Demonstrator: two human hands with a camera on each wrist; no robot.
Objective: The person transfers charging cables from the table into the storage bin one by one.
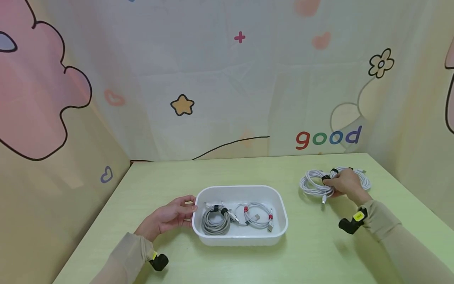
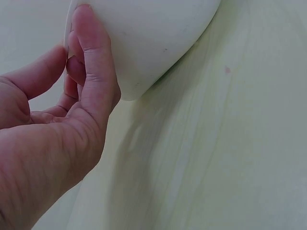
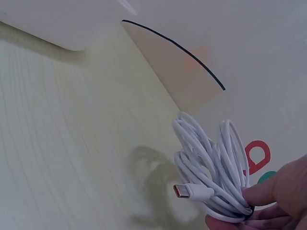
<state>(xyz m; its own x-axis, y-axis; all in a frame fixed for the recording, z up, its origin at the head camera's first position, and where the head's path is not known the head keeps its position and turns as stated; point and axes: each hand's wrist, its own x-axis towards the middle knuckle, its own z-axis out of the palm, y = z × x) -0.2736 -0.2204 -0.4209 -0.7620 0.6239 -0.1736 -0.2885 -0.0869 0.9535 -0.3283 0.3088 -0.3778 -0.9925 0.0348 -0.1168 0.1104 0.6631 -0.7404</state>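
Observation:
A white plastic bin [image 1: 241, 241] sits on the table before me. My left hand [image 1: 173, 215] grips its left end, the thumb at the rim and the other fingers against the outer wall [image 2: 153, 43]. Inside the bin lie a coiled grey cable [image 1: 215, 227] with black ties and a coiled white cable [image 1: 258, 205] with red ties. At the right, my right hand [image 1: 345, 183] pinches a coiled white cable [image 1: 312, 183] by its black tie. A connector [image 3: 192, 191] sticks out of this coil. More white loops [image 1: 365, 181] show beyond the hand; whether they are a separate coil I cannot tell.
The light green table [image 1: 170, 173] ends at a printed cloth backdrop [image 1: 220, 79] behind. Side cloths hang at left and right. Dark wrist cameras [image 1: 159, 262] sit on both sleeves.

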